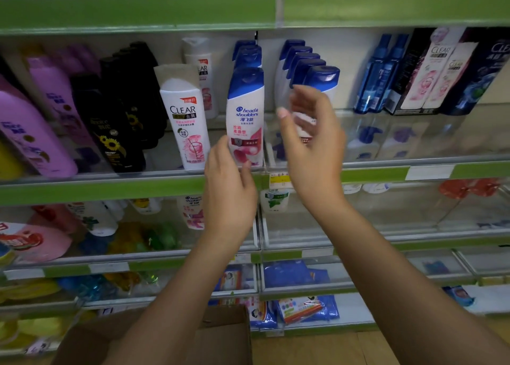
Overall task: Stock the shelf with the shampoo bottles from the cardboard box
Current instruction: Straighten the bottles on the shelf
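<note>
From the head view, both hands are raised at the middle shelf [165, 188]. The left hand [229, 188] has its fingers loosely extended against the lower part of the front Head & Shoulders bottle [245, 116], touching it rather than wrapping it; its grip holds nothing. The right hand [311, 141] is spread open in front of the right-hand row of blue-capped bottles [306, 66], also with nothing in its grip.

The step in hand looks like straightening the two rows. To do it well, nudge the front bottle by its base until it stands square behind the clear lip, label forward, and steady the neighbouring row with the other palm so nothing topples backwards.

Counted: the left row shows three blue caps, the right row five. Beside them stand two white Clear bottles [185, 122], one behind the other. The cardboard box [220, 334] sits low at the bottom of the frame, on the floor in front of the shelving; I cannot tell whether any bottles remain inside.
</note>
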Tool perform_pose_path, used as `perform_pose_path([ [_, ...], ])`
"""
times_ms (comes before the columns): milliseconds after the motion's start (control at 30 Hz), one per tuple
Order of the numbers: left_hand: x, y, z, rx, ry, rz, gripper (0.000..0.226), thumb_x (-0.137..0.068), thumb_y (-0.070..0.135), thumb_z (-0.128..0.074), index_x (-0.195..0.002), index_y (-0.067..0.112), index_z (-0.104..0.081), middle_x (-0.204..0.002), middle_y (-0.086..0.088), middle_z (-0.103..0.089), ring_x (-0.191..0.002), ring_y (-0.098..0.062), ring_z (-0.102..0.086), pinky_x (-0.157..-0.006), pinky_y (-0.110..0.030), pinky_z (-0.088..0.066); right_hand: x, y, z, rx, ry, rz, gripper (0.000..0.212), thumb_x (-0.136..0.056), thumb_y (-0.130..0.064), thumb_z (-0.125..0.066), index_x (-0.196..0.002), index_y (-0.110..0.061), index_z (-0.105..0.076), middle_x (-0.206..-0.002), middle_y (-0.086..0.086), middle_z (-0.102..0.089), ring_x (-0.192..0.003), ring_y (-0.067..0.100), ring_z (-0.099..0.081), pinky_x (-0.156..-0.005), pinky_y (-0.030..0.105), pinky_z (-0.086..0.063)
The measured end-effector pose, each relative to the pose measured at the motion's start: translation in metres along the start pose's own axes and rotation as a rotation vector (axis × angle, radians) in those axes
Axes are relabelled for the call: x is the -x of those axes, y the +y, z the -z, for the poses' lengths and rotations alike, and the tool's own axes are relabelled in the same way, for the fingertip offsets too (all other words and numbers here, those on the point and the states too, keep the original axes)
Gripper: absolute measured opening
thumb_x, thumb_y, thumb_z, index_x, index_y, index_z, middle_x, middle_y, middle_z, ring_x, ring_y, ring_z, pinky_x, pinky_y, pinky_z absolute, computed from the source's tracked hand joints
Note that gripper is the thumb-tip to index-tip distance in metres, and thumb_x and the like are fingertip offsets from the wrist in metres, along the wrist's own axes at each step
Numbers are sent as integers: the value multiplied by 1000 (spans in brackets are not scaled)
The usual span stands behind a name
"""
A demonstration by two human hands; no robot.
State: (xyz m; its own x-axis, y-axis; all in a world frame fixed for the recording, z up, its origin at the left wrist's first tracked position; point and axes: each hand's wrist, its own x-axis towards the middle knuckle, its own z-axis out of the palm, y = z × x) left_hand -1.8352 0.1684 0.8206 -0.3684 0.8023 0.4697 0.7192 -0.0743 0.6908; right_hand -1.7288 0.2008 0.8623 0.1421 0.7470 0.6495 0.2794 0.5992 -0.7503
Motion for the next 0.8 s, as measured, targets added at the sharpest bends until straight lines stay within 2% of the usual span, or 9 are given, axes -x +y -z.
perform_pose_path([
  [67,11,10,2,-22,15,-88,43,-96,21,-49,-137,19,-39,-132,5,-47,-119,-7,-44,-90,-15,-31,-8,3,19,-20,138,10,25,-95,-17,-58,-120,-14,-55,-114,-1,-60,-106,8,-58,-91,31,-52],
  [133,12,21,-1,41,-43,-151,39,-97,24,-48,-135,18,-43,-130,5,-50,-113,-4,-46,-88,-15,-34,-19,12,34,-45,226,-46,23,-95,-19,-57,-118,-16,-54,-115,-1,-59,-106,10,-57,-91,31,-52],
  [200,7,33,-10,99,-112,-169,40,-97,24,-48,-136,19,-43,-133,5,-50,-116,-3,-46,-92,-13,-32,-31,21,43,-59,236,-123,25,-96,-22,-57,-120,-15,-54,-117,-2,-58,-107,8,-56,-90,21,-49],
  [267,4,45,-20,91,-167,-187,44,-97,24,-48,-140,18,-38,-136,4,-49,-121,-6,-44,-93,-12,-28,-39,30,49,-81,173,-184,30,-97,-25,-58,-124,-14,-55,-118,-1,-59,-105,5,-56,-86,12,-46],
  [333,-1,51,-33,71,-213,-191,46,-97,24,-49,-140,16,-36,-135,2,-48,-123,-9,-44,-92,-11,-27,-44,38,53,-96,55,-221,34,-97,-29,-58,-127,-15,-54,-119,-1,-61,-104,2,-57,-86,13,-47],
  [400,-8,52,-45,78,-232,-174,41,-96,22,-51,-134,15,-39,-127,-1,-53,-118,-13,-50,-97,-18,-37,-45,44,54,-107,-52,-244,37,-97,-30,-58,-130,-15,-53,-122,-2,-61,-107,3,-58,-86,16,-50],
  [467,-14,52,-55,81,-236,-155,35,-95,21,-52,-128,13,-43,-119,-2,-57,-110,-15,-55,-95,-29,-47,-45,47,53,-127,-108,-243,39,-96,-26,-59,-131,-12,-52,-123,0,-61,-108,7,-59,-81,15,-51],
  [700,-22,55,-64,82,-227,-58,31,-94,12,-51,-125,11,-45,-114,-6,-58,-103,-20,-57,-89,-35,-50,-46,49,50,-81,-133,-212,32,-94,-19,-61,-125,-12,-56,-116,-3,-63,-106,9,-59,-77,9,-50],
  [800,-22,56,-63,79,-224,-53,32,-93,10,-52,-125,10,-45,-114,-7,-58,-103,-20,-58,-89,-36,-51,-46,49,48,-47,-130,-221,30,-95,-20,-61,-124,-14,-56,-117,-4,-63,-108,8,-59,-79,11,-51],
])
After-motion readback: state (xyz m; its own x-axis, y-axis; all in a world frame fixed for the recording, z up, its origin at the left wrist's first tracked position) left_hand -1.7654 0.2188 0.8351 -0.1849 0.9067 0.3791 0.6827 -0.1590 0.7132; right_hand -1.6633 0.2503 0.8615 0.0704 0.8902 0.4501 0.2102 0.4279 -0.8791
